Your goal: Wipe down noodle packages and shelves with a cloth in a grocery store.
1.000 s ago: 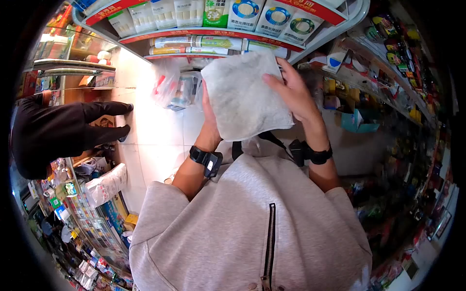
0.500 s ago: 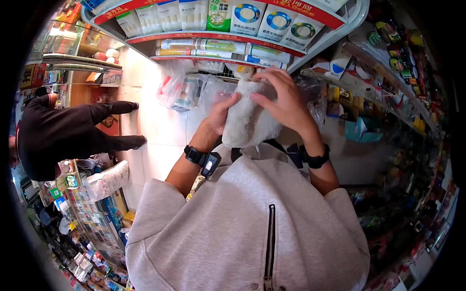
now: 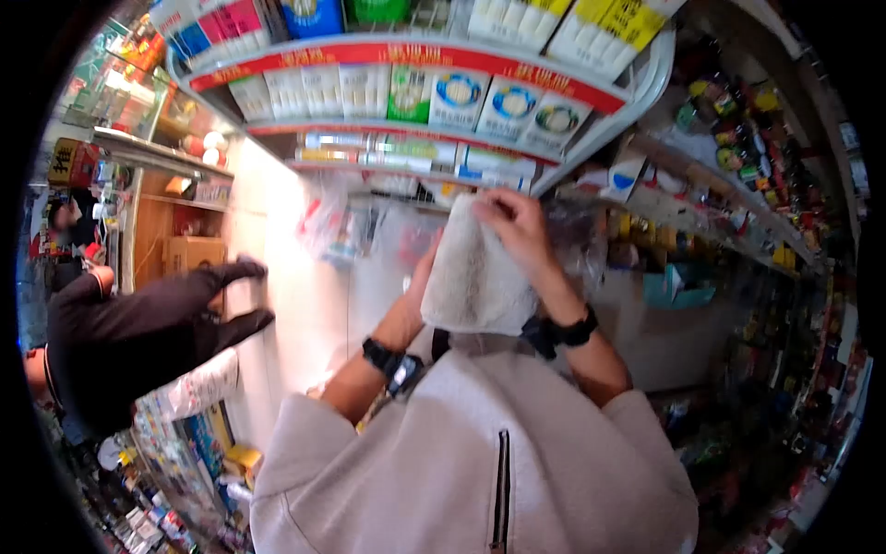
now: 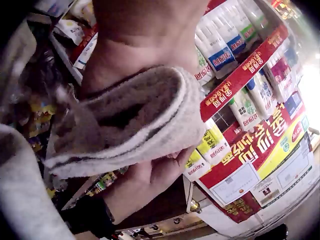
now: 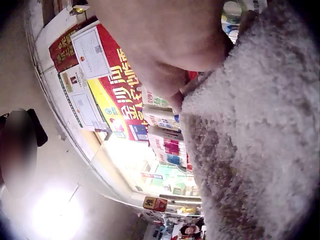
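Note:
A greyish-white, fluffy cloth (image 3: 475, 277) with dark smudges is held up in front of my body, folded over. Along its left edge my left hand (image 3: 422, 282) grips it, with most of the fingers hidden behind the fabric. My right hand (image 3: 519, 238) pinches the cloth near its top right. From the left wrist view, the fold (image 4: 130, 120) gapes toward the camera, with one hand on each side. Fleecy pile (image 5: 255, 130) fills much of the right wrist view beside my right hand's fingers.
A shelf rack (image 3: 406, 60) of packaged noodles stands just ahead. Plastic bags (image 3: 323, 217) lie on the floor below it. At left a person in dark clothes (image 3: 138, 342) stands near a counter. Crowded shelves (image 3: 729, 194) run along the right, with a teal box (image 3: 678, 286) low down.
The broad, flat cloth has been folded into a narrower shape. My right hand has shifted along its upper edge. The head view has tilted up, showing more of the rack.

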